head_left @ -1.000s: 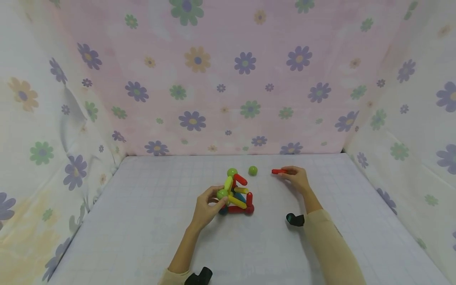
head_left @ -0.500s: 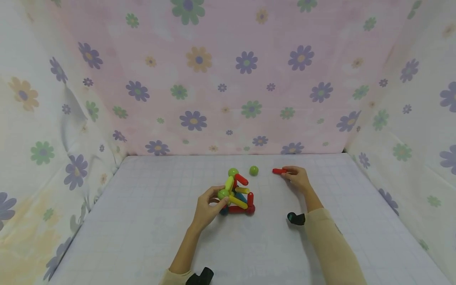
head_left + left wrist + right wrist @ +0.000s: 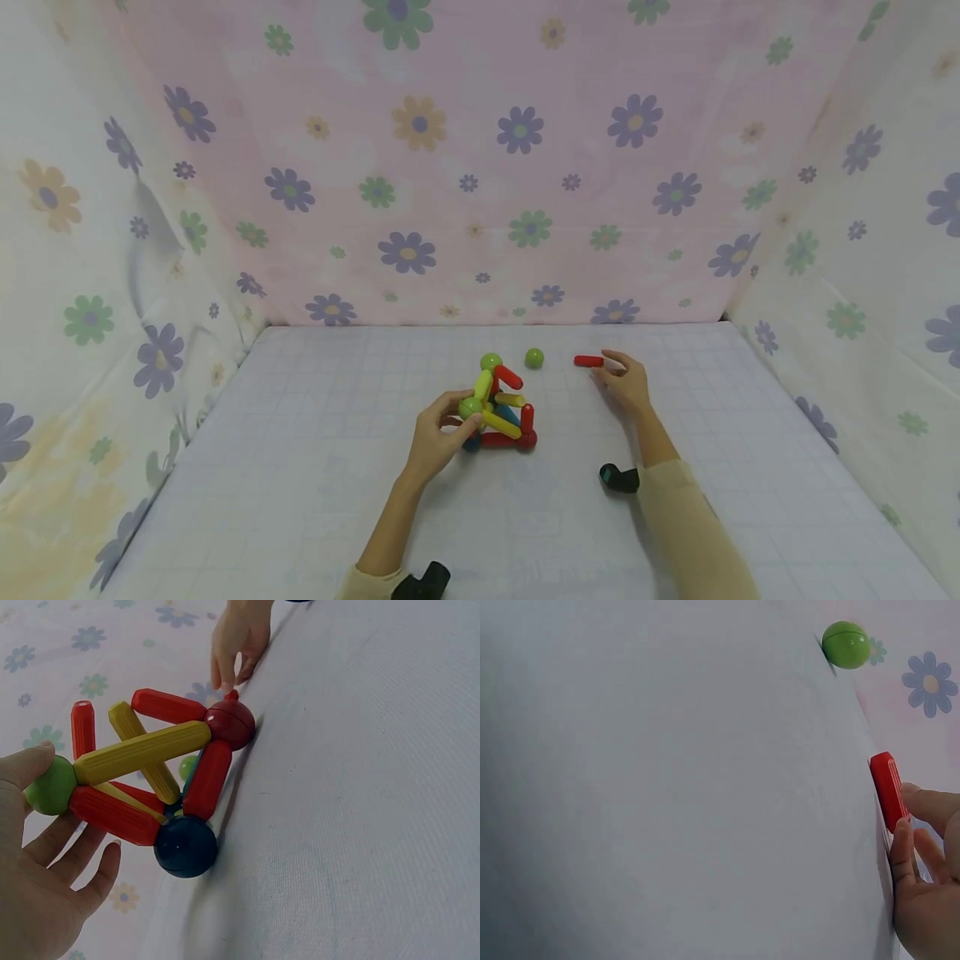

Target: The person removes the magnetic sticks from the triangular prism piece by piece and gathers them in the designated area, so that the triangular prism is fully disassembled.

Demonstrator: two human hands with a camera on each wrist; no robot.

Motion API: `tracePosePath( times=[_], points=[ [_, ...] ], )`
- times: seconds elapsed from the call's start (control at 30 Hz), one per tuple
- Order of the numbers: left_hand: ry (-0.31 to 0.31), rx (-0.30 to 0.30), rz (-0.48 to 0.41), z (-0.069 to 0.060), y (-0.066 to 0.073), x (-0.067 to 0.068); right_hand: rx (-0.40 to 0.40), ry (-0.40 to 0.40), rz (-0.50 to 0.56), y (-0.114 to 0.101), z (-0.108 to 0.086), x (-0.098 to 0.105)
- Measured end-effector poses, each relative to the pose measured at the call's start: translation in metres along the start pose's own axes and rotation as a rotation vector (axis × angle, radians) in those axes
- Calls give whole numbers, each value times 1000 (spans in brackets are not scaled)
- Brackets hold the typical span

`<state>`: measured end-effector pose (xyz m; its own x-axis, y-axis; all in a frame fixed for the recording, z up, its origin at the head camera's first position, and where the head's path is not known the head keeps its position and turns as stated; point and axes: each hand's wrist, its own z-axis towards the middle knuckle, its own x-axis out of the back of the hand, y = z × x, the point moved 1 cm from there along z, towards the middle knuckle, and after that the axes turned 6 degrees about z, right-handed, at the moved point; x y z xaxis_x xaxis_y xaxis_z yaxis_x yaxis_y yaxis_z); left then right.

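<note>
My left hand (image 3: pixel 437 435) pinches a green ball (image 3: pixel 470 408) at the near left corner of a frame built of balls and coloured rods. Yellow rods (image 3: pixel 142 754), red rods (image 3: pixel 208 780), a dark blue ball (image 3: pixel 186 846) and a red ball (image 3: pixel 230 724) show in the left wrist view. A loose red rod (image 3: pixel 588 361) lies on the table to the right of the frame. My right hand (image 3: pixel 626 385) is at that rod's right end, thumb and index finger spread apart; in the right wrist view the fingertips (image 3: pixel 904 825) are right beside the red rod (image 3: pixel 889 793).
A loose green ball (image 3: pixel 534 358) lies between the frame and the loose rod. Floral cloth walls (image 3: pixel 480 167) stand behind the table's far edge and at both sides. The table (image 3: pixel 315 467) has a pale cloth cover.
My right hand has let go of the red rod and drawn slightly back; its fingers have spread. The rod stays on the table. My left hand keeps its hold on the frame.
</note>
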<state>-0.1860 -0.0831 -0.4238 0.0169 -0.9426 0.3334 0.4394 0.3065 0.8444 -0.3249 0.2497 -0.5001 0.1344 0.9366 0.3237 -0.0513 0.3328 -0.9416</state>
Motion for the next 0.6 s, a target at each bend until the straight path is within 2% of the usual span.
tracePosePath(
  times=[0.17,0.4,0.6],
  points=[
    [1,-4,-4,0,0,0,10,16,112,-8,-13,-1],
    [1,9,-8,0,0,0,78,70,247,-21,-28,-8],
    [3,7,-12,0,0,-1,152,16,300,-38,-42,-17]
  ],
)
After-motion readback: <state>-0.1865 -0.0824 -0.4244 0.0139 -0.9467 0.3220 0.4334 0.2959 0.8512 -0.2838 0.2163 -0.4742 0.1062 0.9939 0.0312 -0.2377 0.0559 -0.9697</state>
